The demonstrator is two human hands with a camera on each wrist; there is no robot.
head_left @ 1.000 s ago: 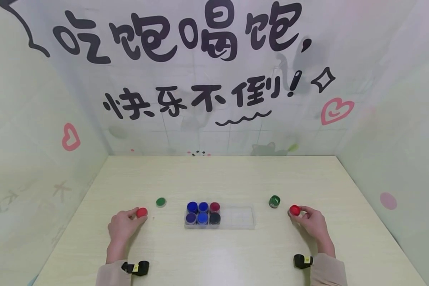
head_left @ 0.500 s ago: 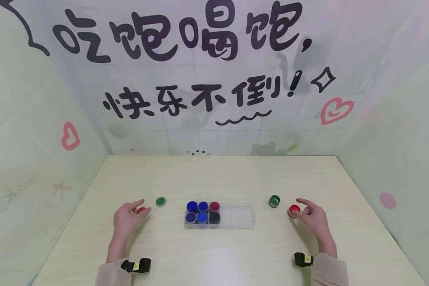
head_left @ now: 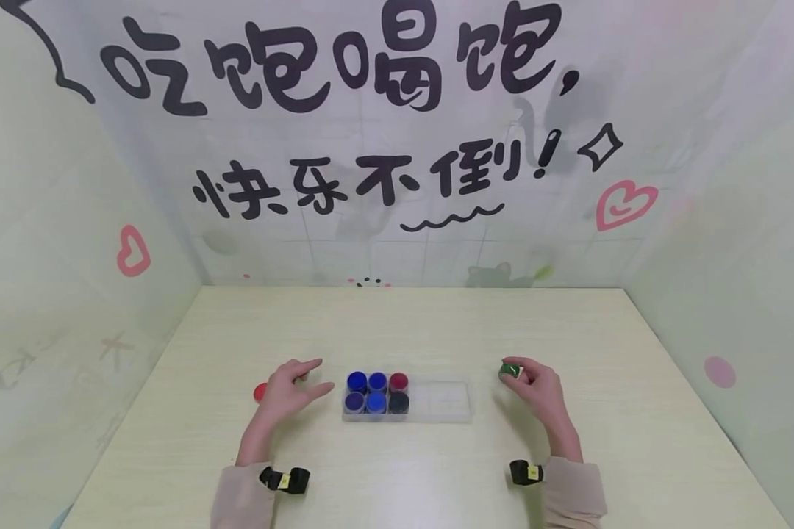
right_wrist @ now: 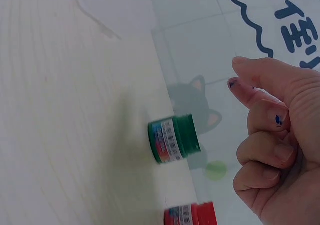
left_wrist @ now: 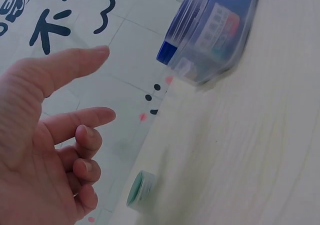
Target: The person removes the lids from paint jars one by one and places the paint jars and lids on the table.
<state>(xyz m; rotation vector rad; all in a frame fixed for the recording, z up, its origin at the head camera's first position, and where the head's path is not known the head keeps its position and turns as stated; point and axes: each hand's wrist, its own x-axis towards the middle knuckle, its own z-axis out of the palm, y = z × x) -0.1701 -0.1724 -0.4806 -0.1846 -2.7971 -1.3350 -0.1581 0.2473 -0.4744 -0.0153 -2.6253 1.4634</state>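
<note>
Left hand (head_left: 288, 391) off red lid (head_left: 260, 392), right hand (head_left: 542, 388) off red jar (right_wrist: 191, 215), both half-spread, empty

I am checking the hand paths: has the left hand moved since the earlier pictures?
Yes: in the head view, the left hand has moved right, closer to the clear tray.

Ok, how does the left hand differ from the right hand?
The left hand has its thumb and index finger wider apart than the right hand does. The right hand shows dark blue marks on its fingers; the left hand shows none. Both hold nothing and come from beige sleeves.
</note>
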